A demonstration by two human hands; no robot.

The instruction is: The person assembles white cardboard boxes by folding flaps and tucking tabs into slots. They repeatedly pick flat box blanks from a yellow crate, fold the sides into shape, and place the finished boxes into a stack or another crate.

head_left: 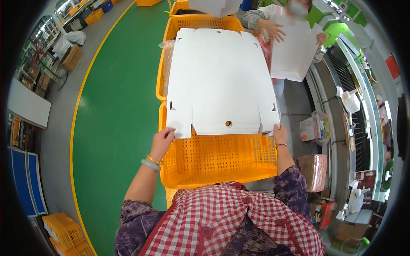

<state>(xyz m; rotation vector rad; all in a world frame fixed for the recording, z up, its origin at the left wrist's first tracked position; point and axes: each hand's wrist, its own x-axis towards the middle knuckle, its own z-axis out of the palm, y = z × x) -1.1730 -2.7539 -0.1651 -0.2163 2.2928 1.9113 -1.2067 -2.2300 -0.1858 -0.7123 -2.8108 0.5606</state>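
Note:
A large flat white cardboard box blank (220,81) with cut flaps and small holes lies across the top of an orange perforated plastic crate (218,160). My left hand (162,138) grips the blank's near left flap. My right hand (280,133) holds its near right corner. Both wrists wear bracelets. The blank hides most of a second orange crate (200,22) behind the first one.
Another person at the far right holds a white cardboard sheet (292,51). A green floor (119,111) with a yellow line lies to the left. Orange crates (64,232) are stacked at the lower left. A conveyor and small cartons (314,170) stand on the right.

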